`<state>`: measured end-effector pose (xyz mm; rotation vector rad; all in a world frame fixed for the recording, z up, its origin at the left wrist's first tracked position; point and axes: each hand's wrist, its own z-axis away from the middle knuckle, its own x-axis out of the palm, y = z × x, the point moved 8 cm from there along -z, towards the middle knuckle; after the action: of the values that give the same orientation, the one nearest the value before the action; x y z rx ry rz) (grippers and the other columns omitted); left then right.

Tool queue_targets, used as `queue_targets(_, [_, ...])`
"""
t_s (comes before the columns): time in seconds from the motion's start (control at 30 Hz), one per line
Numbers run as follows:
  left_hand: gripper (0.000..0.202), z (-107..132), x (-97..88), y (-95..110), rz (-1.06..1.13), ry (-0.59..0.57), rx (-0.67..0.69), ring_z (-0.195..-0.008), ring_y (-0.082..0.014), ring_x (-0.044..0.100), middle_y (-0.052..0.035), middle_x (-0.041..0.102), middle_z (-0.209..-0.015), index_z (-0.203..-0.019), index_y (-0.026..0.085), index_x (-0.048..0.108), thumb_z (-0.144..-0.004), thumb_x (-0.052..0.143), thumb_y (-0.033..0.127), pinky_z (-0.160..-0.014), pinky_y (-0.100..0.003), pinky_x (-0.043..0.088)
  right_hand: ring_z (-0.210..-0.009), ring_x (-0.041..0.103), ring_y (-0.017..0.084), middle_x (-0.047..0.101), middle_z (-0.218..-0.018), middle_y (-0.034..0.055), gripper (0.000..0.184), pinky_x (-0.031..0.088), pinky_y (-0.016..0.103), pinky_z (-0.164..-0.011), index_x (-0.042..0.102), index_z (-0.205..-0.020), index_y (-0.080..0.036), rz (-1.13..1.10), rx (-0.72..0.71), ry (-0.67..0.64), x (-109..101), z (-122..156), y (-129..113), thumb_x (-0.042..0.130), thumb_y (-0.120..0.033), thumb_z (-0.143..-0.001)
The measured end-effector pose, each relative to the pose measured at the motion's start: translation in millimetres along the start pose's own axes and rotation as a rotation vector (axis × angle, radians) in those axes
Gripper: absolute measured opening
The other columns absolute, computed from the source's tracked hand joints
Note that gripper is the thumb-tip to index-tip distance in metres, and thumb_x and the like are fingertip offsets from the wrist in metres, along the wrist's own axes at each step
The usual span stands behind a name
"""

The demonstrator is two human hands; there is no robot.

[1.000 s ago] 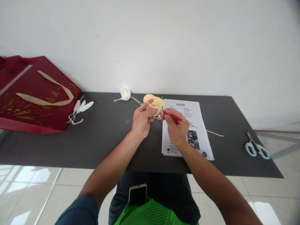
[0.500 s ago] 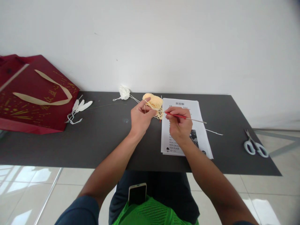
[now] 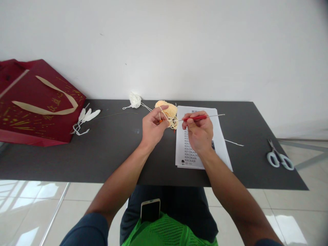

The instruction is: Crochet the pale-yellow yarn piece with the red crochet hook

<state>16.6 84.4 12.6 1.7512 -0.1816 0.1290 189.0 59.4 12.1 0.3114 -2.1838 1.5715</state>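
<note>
My right hand [image 3: 200,128] is closed round the red handle of a crochet hook [image 3: 196,118], whose thin metal tip points left. My left hand [image 3: 155,125] pinches pale yarn [image 3: 164,112], a strand of it looped over the raised fingers. The hook's tip reaches the left fingertips; the stitches there are too small to make out. Something small and orange shows between the left fingers. Just behind that hand lies a ball of pale yellow yarn [image 3: 169,108], with loose strands in front of it. Printed sheets [image 3: 191,150] lie under my right hand.
A white yarn ball [image 3: 135,100] sits against the wall. White crocheted pieces [image 3: 88,115] lie beside a red gift bag [image 3: 41,106] at left. Scissors [image 3: 279,158] with white handles rest near the dark table's [image 3: 112,153] right edge. A phone [image 3: 150,210] is on my lap.
My right hand has turned, so the hook's rear end has swung upward and its handle shows more fully. The left hand stays nearly in place, and an orange bit now shows in it.
</note>
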Motion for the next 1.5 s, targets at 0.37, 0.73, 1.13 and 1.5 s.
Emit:
queue_targets(0.37, [0.019,1.6,0.4,-0.7,-0.013,0.042,0.004,-0.061,-0.0094,0.053,0.0023,0.062,-0.071,-0.091,0.021,0.074,-0.072,0.076,0.020,-0.061,-0.025,0.046,-0.069,0.067,0.009,0.076,-0.086,-0.0035,0.021,0.061,0.024,-0.065,0.064,-0.090,-0.024,-0.136,0.184,0.097,-0.6,5.4,25.0,0.082,-0.028,-0.081])
queue_targets(0.73, [0.059,-0.4,4.8,4.0,-0.064,-0.009,0.011,-0.072,-0.0110,0.064,0.0012,0.069,-0.082,-0.131,0.019,0.062,-0.073,0.074,0.018,-0.073,-0.026,0.052,-0.069,0.069,0.008,0.075,-0.088,-0.0043,0.018,0.064,0.025,-0.070,0.062,-0.093,-0.024,-0.093,0.180,0.061,5.9,9.0,28.7,0.077,-0.032,-0.086])
queue_targets(1.13, [0.070,-1.9,1.5,5.2,-0.032,-0.023,-0.001,-0.070,-0.0107,0.064,0.0017,0.074,-0.081,-0.142,0.022,0.058,-0.075,0.077,0.020,-0.073,-0.026,0.052,-0.068,0.070,0.010,0.077,-0.087,-0.0019,0.019,0.062,0.026,-0.067,0.069,-0.099,-0.025,-0.008,0.097,0.087,5.9,10.3,20.1,0.079,-0.030,-0.084])
queue_targets(1.5, [0.080,0.0,6.5,-7.8,0.309,0.033,-0.194,-0.067,-0.0091,0.067,0.0015,0.076,-0.076,-0.141,0.021,0.060,-0.066,0.087,0.016,-0.066,-0.021,0.047,-0.092,0.076,0.019,0.081,-0.102,0.0034,0.022,0.065,0.037,-0.085,0.078,-0.103,-0.028,0.543,-0.420,0.049,20.4,35.4,-21.0,0.072,-0.014,-0.088])
